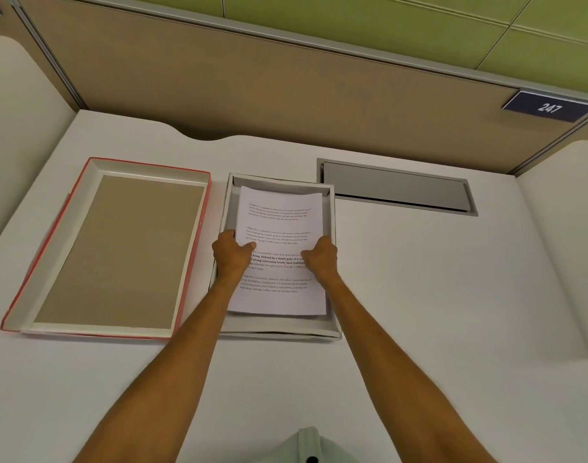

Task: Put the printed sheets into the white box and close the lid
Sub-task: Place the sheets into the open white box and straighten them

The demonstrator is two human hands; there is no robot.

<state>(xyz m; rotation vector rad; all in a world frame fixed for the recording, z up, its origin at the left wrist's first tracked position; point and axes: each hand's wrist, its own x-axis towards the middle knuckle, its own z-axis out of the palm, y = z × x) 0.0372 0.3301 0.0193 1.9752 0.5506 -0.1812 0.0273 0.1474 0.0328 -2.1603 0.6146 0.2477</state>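
The printed sheets point(279, 222) lie as a stack inside the open white box point(332, 330) at the middle of the desk, their far edge curling up a little. My left hand point(231, 253) grips the stack's left edge, thumb on top of the text. My right hand point(321, 259) grips the right edge the same way. The lid point(186, 262), red on the outside with a brown inside, lies upside down on the desk just left of the box.
A grey cable hatch point(396, 192) is set into the white desk point(453, 295) right of the box. A tan partition point(286, 81) stands behind, with a dark "247" plate point(549, 106) at the right.
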